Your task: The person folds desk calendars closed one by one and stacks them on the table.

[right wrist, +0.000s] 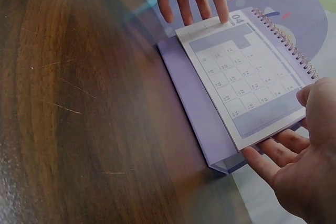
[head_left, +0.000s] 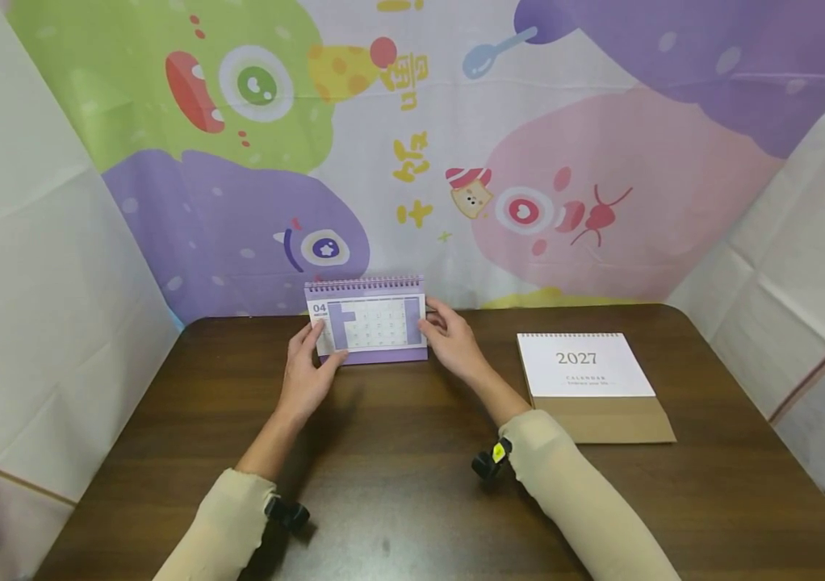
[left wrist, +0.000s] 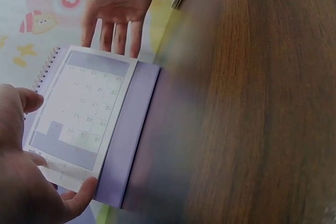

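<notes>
A purple-edged desk calendar [head_left: 376, 323] with a spiral top stands near the table's far edge, its page marked 04. My left hand [head_left: 305, 379] holds its left side, the thumb by the lower corner. At the opposite side my right hand [head_left: 454, 343] grips the edge, with the thumb toward the front and fingers partly hidden behind. Both wrist views show the calendar page [left wrist: 84, 103] between the two hands, with the left hand [left wrist: 26, 166] close up in one and the right hand [right wrist: 310, 161] in the other.
On the right of the brown wooden table [head_left: 398, 484] stands a second desk calendar [head_left: 587, 367], white with a tan base, reading 2027. A cartoon-printed cloth [head_left: 427, 266] hangs right behind the table. White cloth sides [head_left: 42, 242] flank it.
</notes>
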The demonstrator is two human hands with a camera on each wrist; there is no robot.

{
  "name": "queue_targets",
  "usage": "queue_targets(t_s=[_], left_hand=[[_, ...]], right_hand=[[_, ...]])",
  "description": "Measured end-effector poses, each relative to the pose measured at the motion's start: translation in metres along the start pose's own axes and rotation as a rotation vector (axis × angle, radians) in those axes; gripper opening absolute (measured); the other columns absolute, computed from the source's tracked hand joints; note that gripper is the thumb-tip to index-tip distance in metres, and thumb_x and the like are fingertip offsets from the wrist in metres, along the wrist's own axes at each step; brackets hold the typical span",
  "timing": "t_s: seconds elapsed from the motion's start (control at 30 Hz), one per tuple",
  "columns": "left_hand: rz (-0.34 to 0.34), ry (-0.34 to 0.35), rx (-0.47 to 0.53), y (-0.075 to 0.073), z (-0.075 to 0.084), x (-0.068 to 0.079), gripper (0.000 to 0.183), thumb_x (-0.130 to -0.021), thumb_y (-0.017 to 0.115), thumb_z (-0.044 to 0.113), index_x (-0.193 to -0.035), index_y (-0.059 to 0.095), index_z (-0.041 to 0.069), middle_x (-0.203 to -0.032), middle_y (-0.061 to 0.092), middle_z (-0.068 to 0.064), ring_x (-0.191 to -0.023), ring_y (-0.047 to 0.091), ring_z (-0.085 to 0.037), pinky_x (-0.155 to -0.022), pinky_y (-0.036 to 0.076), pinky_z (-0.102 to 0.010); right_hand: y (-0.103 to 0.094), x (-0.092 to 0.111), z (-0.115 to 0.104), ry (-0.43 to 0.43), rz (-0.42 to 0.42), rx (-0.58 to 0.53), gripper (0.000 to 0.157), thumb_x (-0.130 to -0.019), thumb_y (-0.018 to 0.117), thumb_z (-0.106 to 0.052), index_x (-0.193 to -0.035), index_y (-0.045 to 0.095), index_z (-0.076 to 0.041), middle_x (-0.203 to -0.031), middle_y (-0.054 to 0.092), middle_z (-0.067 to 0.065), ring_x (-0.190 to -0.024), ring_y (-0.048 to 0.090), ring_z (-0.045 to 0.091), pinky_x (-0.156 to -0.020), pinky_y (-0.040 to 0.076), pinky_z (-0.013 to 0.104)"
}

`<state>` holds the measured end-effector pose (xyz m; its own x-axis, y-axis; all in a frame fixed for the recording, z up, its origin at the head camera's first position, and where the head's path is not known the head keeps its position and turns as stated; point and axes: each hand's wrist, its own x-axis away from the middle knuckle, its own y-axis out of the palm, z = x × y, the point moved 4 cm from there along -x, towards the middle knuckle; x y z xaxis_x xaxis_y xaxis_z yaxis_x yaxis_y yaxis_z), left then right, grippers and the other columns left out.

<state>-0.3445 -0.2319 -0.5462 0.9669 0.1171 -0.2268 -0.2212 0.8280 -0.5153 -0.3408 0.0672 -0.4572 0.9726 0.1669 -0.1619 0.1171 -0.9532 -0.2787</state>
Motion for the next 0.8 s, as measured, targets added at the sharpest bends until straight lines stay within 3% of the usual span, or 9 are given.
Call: queue_targets(t_s=[0.17, 0.3, 0.4, 0.47, 0.57, 0.7, 0.8], left_hand=[[0.01, 0.013, -0.013, -0.002, 0.008, 0.003, 0.09, -0.099, 0.081, 0.055, -0.175, 0.043, 0.027, -0.181, 0.035, -0.018, -0.163, 0.043, -0.044, -0.134, 0.038, -0.059], [-0.029, -0.027, 0.073, -0.014, 0.048, 0.02, 0.09, -0.099, 0.082, 0.041, -0.175, 0.042, 0.016, -0.181, 0.03, -0.022, -0.166, 0.038, -0.044, -0.138, 0.032, -0.059], [-0.037, -0.041, 0.115, -0.017, 0.063, 0.027, 0.091, -0.098, 0.082, 0.037, -0.175, 0.041, 0.012, -0.181, 0.027, -0.026, -0.168, 0.033, -0.046, -0.141, 0.028, -0.058], [-0.01, -0.038, 0.071, -0.012, 0.05, 0.022, 0.09, -0.1, 0.079, 0.046, -0.176, 0.041, 0.017, -0.18, 0.028, -0.026, -0.166, 0.035, -0.046, -0.141, 0.029, -0.053], [-0.016, -0.047, 0.066, -0.016, 0.064, 0.027, 0.088, -0.102, 0.078, 0.043, -0.176, 0.041, 0.014, -0.18, 0.028, -0.028, -0.167, 0.034, -0.047, -0.141, 0.028, -0.054], [-0.08, -0.1, 0.087, -0.028, 0.106, 0.043, 0.085, -0.103, 0.075, 0.023, -0.176, 0.035, 0.003, -0.183, 0.021, -0.03, -0.171, 0.025, -0.05, -0.142, 0.021, -0.064], [-0.083, -0.095, 0.092, -0.028, 0.106, 0.044, 0.085, -0.103, 0.073, 0.024, -0.176, 0.035, 0.004, -0.183, 0.02, -0.03, -0.171, 0.025, -0.05, -0.142, 0.021, -0.064]], right_hand=[[0.0, 0.002, 0.0, 0.003, -0.007, -0.023, 0.056, -0.114, 0.061, -0.012, -0.166, 0.049, 0.003, -0.147, 0.071, 0.033, -0.131, 0.075, 0.045, -0.103, 0.067, 0.039], [0.001, 0.005, 0.0, -0.002, -0.004, -0.029, 0.055, -0.114, 0.061, -0.012, -0.166, 0.05, 0.002, -0.145, 0.072, 0.032, -0.127, 0.076, 0.044, -0.1, 0.068, 0.04], [0.002, 0.009, 0.0, -0.001, -0.001, -0.024, 0.054, -0.113, 0.061, -0.012, -0.165, 0.051, 0.001, -0.144, 0.073, 0.031, -0.126, 0.077, 0.043, -0.102, 0.068, 0.043], [0.003, 0.013, 0.0, -0.001, -0.002, -0.013, 0.054, -0.114, 0.062, -0.013, -0.165, 0.052, 0.0, -0.144, 0.073, 0.03, -0.127, 0.077, 0.042, -0.103, 0.068, 0.044], [0.004, 0.018, 0.0, -0.01, -0.002, 0.014, 0.053, -0.114, 0.062, -0.014, -0.165, 0.052, 0.0, -0.143, 0.074, 0.029, -0.13, 0.077, 0.041, -0.107, 0.067, 0.046], [0.004, 0.025, -0.001, -0.013, 0.005, 0.041, 0.053, -0.114, 0.062, -0.016, -0.164, 0.053, -0.001, -0.142, 0.076, 0.027, -0.13, 0.077, 0.039, -0.11, 0.065, 0.047], [0.006, 0.032, -0.002, -0.019, 0.02, 0.049, 0.052, -0.114, 0.063, -0.015, -0.163, 0.054, 0.0, -0.139, 0.077, 0.026, -0.123, 0.079, 0.037, -0.105, 0.066, 0.045]])
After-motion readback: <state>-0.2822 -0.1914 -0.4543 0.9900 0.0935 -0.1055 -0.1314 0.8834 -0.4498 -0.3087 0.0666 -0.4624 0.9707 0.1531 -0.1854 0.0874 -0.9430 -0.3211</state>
